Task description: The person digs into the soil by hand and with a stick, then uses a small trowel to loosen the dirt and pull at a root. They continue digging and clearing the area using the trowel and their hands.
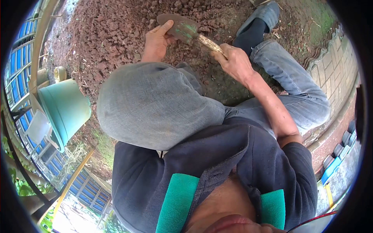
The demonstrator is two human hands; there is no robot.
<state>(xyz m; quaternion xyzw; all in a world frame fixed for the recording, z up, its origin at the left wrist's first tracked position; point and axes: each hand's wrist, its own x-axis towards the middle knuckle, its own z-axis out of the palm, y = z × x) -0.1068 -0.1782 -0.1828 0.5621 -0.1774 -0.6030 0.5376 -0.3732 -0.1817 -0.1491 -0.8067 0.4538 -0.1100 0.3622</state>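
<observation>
A hand trowel with a broad rusty blade, green marks near its neck and a pale worn handle is held over loose reddish-brown soil. At the blade's left part, my left hand pinches the metal between thumb and fingers. My right hand is closed around the lower end of the handle, to the right. The blade lies flat to the view, tilted slightly. Both hands are beyond my bent knee in grey trousers.
A teal bucket lies tilted at the left, beside a blue slatted fence. My shoe rests on the soil at the upper right. A brick path runs along the right, with a blue object lower down.
</observation>
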